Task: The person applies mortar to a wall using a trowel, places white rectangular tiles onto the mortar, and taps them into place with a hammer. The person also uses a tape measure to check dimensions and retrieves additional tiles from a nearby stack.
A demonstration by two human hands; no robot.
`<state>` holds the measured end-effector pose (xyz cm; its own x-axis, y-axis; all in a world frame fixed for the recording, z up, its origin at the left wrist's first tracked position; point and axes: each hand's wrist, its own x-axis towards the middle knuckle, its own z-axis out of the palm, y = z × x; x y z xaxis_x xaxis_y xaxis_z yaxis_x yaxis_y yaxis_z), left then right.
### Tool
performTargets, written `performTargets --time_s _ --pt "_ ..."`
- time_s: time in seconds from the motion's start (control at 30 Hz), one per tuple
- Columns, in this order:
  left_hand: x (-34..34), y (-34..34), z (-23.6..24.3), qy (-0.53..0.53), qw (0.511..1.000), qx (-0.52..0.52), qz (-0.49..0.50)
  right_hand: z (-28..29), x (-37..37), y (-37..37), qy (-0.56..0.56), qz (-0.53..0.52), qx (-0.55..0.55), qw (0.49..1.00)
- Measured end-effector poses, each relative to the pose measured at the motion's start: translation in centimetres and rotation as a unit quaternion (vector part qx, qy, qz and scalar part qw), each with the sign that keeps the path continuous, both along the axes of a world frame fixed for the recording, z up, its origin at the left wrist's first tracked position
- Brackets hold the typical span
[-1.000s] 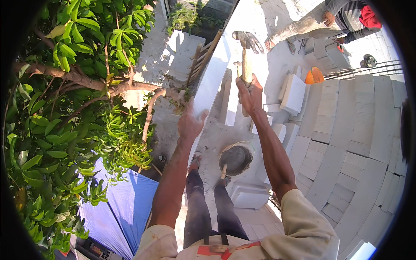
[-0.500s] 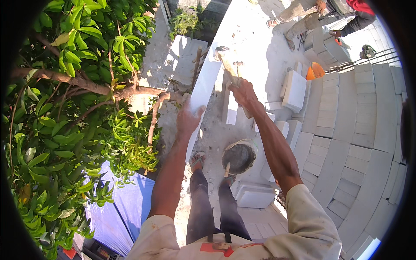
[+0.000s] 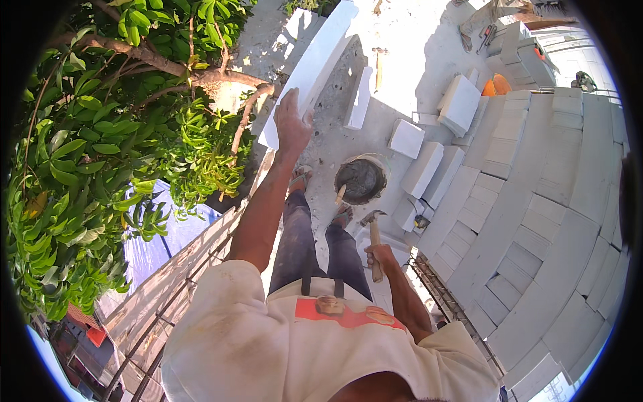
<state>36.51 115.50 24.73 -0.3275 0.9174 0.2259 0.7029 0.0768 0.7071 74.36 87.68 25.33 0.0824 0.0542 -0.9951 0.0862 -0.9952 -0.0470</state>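
A long white block [image 3: 320, 63] runs away from me at the upper middle. My left hand [image 3: 293, 127] lies on its near part, fingers stretched along it and the thumb apart. Near my right hip, my right hand [image 3: 380, 254] is closed round the wooden handle of a hammer [image 3: 375, 233], whose metal head points up. The hammer is clear of the block. Between the hands, just beyond my feet, stands a round bucket [image 3: 362, 179] of wet grey mortar; a wooden handle [image 3: 341, 194] sticks out over its rim.
Stacked white blocks [image 3: 522, 221] fill the right side, with several loose blocks [image 3: 406, 139] beside the bucket. Leafy branches [image 3: 100, 154] crowd the left, above a blue tarp [image 3: 151, 234]. Another tool [image 3: 379, 67] lies farther off. A co-worker's legs [image 3: 479, 20] show at the upper right.
My right hand has brought the hammer back from the far part of the block to beside my hip. My left hand stays on the block. The view has tilted nearer my body.
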Motion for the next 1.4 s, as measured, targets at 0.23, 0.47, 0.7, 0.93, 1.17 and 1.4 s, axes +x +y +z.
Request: performTargets --time_s 0.23,0.47,0.7,0.93,1.17,1.4 --pt "4.4 -29.9 -0.3 -0.02 0.88 -0.467 -0.082 -2.2 9.9 -11.8 -0.002 0.082 -0.055 0.995" --pt "8.4 -42.7 0.8 -0.017 0.753 -0.652 -0.08 -8.2 15.3 -15.0 -0.004 -0.002 -0.051 0.999" --pt "11.5 -45.1 -0.8 0.047 0.633 -0.766 -0.103 -21.4 18.2 -13.8 -0.098 0.178 0.088 0.975" --pt "11.3 -47.4 -2.8 0.142 0.621 -0.766 -0.086 -26.8 18.5 -14.2 -0.264 0.569 0.095 0.773" --pt "10.4 -44.3 -6.9 0.177 0.675 -0.711 -0.086 -35.5 10.5 -6.1 -0.181 0.433 0.308 0.827" --pt "9.9 -44.0 -12.2 0.195 0.732 -0.65 -0.066 -39.5 -7.7 7.2 -0.229 0.427 0.196 0.852"
